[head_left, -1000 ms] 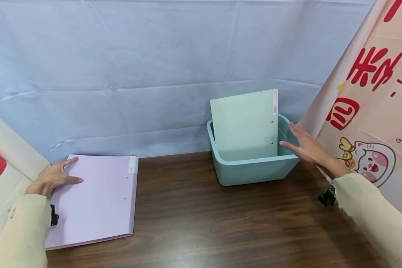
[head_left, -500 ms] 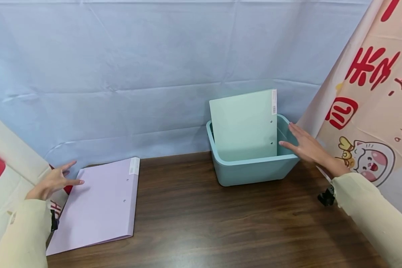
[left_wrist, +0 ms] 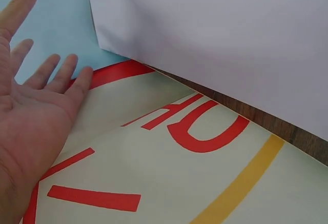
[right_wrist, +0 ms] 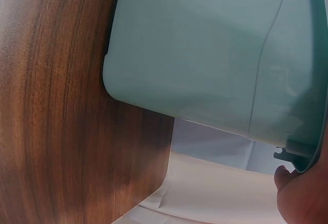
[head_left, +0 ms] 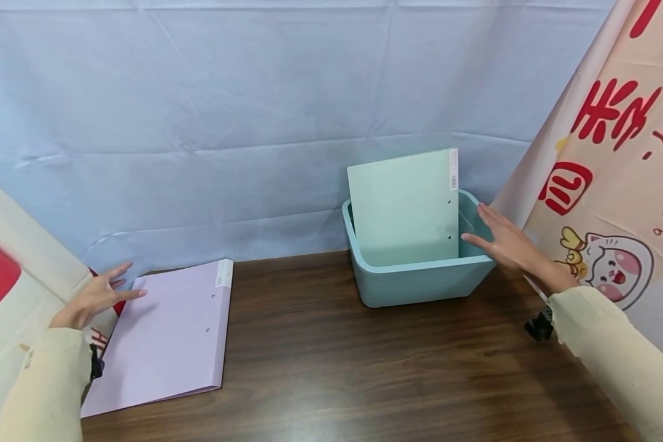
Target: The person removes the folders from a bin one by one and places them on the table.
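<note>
So your left hand (head_left: 98,294) is over at the upper left corner of the purple folder (head_left: 168,334), fingers spread and thumb sticking out wide above the cover, nothing in the grip. Your left wrist view shows the fingers apart from the folder, with some blue cloth (left_wrist: 61,19) in the gap. The folder itself lies on the wooden table (head_left: 364,368), well to the left of the teal bin (head_left: 420,285), with a white label (head_left: 224,273) by its top right corner and two small holes down that side.

Your right hand (head_left: 511,245) is laid at the bin's right rim, fingers pretty much straight, thumb spread well away from them and reaching over the opening. In your right wrist view only a bit of that hand shows, right by the lip.

Inside the bin you've got a mint green folder (head_left: 403,209) standing on edge and tilted, upper part sticking out above the rim, its own barcode label (head_left: 453,169) at the top right.

Around all that, the same blue cloth hangs behind the table, a printed sheet (left_wrist: 128,152) with red lettering sits beside the purple folder's left edge, and a beige banner (head_left: 613,153) with red characters and a cartoon cat (head_left: 613,267) hangs on your right
</note>
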A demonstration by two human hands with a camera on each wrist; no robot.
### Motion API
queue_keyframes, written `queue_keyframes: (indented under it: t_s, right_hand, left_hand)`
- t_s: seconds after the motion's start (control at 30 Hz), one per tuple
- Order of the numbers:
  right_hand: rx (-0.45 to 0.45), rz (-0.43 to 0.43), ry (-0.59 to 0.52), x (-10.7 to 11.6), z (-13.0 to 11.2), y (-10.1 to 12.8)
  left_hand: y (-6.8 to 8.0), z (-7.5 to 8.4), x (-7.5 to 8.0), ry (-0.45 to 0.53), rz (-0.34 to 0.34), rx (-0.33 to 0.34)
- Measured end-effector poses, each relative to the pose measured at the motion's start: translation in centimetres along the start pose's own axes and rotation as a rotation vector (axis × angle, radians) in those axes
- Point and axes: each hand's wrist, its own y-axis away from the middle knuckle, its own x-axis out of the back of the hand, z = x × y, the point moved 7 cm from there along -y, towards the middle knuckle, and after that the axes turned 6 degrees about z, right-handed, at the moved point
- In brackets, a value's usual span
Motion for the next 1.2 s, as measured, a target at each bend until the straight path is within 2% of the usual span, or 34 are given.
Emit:
queue_keyframes:
  t_s: [0.23, 0.5, 0.77, 1.2]
  right_hand:
    - [0.003, 0.003, 0.003, -0.1, 0.3, -0.1]
    - [0.008, 0.009, -0.006, -0.1, 0.2, -0.1]
    - [0.001, 0.007, -0.008, -0.1, 0.1, 0.0]
    - [0.008, 0.004, -0.012, -0.1, 0.1, -0.2]
  left_hand:
    - [-0.3, 0.9, -0.2, -0.027, 0.018, -0.034]
    - [-0.7, 2.7, -0.8, 0.009, 0.022, -0.063]
    - [-0.9, 4.0, -1.0, -0.011, 0.047, -0.085]
    - [-0.7, 6.2, -1.5, 0.039, 0.052, -0.132]
